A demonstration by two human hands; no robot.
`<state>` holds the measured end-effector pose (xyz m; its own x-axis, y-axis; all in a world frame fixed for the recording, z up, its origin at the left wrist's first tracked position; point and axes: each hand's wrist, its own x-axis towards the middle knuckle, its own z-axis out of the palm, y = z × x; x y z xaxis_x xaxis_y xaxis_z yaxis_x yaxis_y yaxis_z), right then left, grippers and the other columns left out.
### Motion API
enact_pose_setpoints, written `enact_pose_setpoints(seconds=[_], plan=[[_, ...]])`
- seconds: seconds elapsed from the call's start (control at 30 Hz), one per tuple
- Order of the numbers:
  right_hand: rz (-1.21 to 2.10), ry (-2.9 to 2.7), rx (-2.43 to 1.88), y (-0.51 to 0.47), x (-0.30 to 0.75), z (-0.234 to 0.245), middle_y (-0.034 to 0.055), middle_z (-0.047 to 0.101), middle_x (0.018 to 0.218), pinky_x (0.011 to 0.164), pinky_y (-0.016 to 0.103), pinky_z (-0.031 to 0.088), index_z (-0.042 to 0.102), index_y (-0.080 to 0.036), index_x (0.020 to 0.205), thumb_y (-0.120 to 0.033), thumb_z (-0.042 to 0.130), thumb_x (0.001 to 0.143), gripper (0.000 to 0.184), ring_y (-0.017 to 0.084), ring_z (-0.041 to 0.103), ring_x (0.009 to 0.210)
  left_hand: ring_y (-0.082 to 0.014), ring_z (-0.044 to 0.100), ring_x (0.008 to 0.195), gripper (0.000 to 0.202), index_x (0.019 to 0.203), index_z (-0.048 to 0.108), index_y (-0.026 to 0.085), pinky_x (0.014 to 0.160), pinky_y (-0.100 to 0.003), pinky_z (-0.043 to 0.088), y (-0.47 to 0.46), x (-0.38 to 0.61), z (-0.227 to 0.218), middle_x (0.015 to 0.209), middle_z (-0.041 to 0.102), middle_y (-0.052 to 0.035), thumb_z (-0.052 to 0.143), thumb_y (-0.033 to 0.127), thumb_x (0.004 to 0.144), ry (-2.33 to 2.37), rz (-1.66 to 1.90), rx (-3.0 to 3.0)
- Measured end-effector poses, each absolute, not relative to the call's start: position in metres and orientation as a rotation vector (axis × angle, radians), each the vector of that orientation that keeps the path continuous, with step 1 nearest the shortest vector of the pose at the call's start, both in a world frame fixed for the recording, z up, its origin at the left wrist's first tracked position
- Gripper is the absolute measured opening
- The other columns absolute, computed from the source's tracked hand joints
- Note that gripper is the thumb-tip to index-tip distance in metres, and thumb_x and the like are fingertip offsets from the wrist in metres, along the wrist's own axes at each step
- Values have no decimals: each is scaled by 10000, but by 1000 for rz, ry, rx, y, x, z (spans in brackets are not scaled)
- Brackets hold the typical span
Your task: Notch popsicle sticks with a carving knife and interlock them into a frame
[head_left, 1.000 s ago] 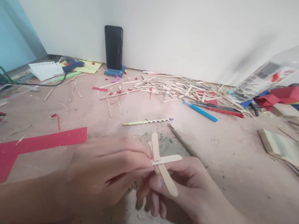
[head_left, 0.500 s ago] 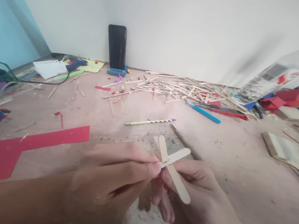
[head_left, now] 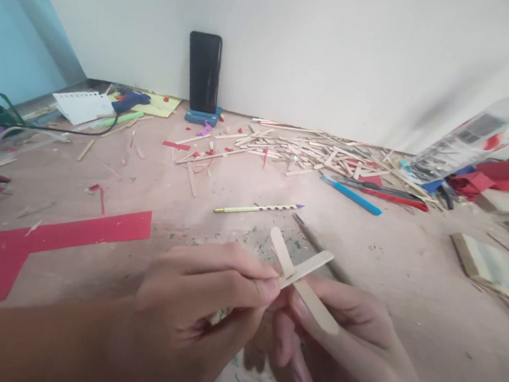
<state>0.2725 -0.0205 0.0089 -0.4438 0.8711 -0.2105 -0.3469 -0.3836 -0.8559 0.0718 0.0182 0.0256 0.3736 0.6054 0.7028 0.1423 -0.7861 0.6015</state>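
Two pale craft sticks cross each other between my hands, above the front middle of the table. My left hand (head_left: 209, 300) is closed in a pinch on the near end of the craft stick (head_left: 313, 265) that lies on top. Under it runs a round-ended craft stick (head_left: 318, 306), slanting from upper left to lower right. My right hand (head_left: 353, 330) grips this lower stick from beneath, its thumb against the edge. A slot or small cut shows where the two sticks meet. Some of the right fingertips hang below, and the far side of the crossing is hidden.
Beyond my hands lie a pencil (head_left: 257, 208) and a thin brown-handled tool (head_left: 321, 244). A heap of craft sticks (head_left: 302, 150), a blue cutter (head_left: 352, 195) and a phone (head_left: 203, 72) are at the back. Red paper (head_left: 63, 237) lies left; a bottle (head_left: 473, 139) leans right.
Both hands and the crossed sticks have shifted slightly right and turned a little. A narrow stick end that showed behind the lower stick is now almost hidden. The grips look the same.
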Motion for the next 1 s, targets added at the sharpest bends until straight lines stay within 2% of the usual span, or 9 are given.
enact_pose_setpoints(seconds=[0.13, 0.27, 0.37, 0.43, 0.57, 0.7, 0.77, 0.9, 1.0], plan=[[1902, -878, -978, -24, 270, 17, 5, 558, 496, 449, 225, 325, 723, -157, 742, -424, 650, 1006, 383, 81, 450, 419, -122, 787, 760, 122, 847, 745, 116, 705, -130, 641, 15, 78, 23, 903, 825, -84, 735, -5, 838, 693, 1457, 2114], [1873, -878, -1078, -23, 268, 25, -1, 544, 473, 446, 220, 315, 702, -157, 693, -470, 688, 977, 423, 77, 453, 414, -111, 780, 782, 157, 890, 742, 147, 720, -145, 636, 11, 80, 17, 920, 819, -45, 731, -2, 841, 714, 1462, 2051], [1798, -994, -1149, -16, 269, 27, -16, 520, 452, 419, 214, 264, 663, -159, 638, -481, 721, 951, 453, 64, 411, 389, -129, 775, 830, 171, 954, 733, 205, 752, -206, 648, 11, 78, 10, 930, 806, -6, 725, 53, 874, 754, 1362, 1888], [1746, -1074, -1186, -11, 269, 29, -26, 513, 473, 403, 206, 237, 629, -160, 605, -438, 741, 941, 450, 56, 384, 405, -141, 775, 823, 161, 994, 731, 236, 749, -231, 658, 12, 78, 9, 905, 791, 13, 728, 112, 892, 836, 1204, 1818], [1535, -1342, -1258, -7, 270, 38, -47, 503, 524, 434, 182, 272, 630, -172, 621, -301, 716, 961, 374, 52, 398, 480, -113, 765, 716, 29, 897, 734, 231, 671, -168, 639, 18, 79, 13, 826, 780, 35, 738, 203, 901, 961, 1056, 1664], [1325, -1568, -1264, -9, 273, 42, -50, 521, 583, 482, 169, 314, 692, -198, 711, -229, 712, 951, 242, 61, 437, 550, -111, 778, 793, 110, 934, 801, 270, 714, -149, 620, 24, 79, 18, 894, 816, 42, 696, 258, 964, 913, 904, 1701], [1416, -1493, -1255, -10, 275, 41, -46, 533, 584, 477, 170, 318, 672, -191, 694, -261, 700, 962, 279, 59, 442, 536, -100, 768, 781, 162, 973, 814, 292, 703, -148, 602, 25, 77, 18, 902, 819, 53, 662, 236, 990, 892, 875, 1820], [1754, -1249, -1205, -6, 281, 37, -28, 533, 534, 420, 199, 278, 660, -177, 695, -401, 636, 1002, 381, 63, 408, 447, -83, 695, 574, 135, 934, 797, 248, 544, -157, 537, 25, 74, 16, 715, 770, 65, 688, 169, 949, 872, 1054, 1979], [1863, -1209, -1215, -2, 285, 37, -14, 556, 516, 378, 219, 219, 685, -169, 721, -430, 628, 995, 382, 61, 362, 395, -97, 606, 496, 78, 819, 750, 240, 459, -214, 478, 27, 69, 15, 633, 706, 50, 766, 253, 894, 898, 1176, 2090]])
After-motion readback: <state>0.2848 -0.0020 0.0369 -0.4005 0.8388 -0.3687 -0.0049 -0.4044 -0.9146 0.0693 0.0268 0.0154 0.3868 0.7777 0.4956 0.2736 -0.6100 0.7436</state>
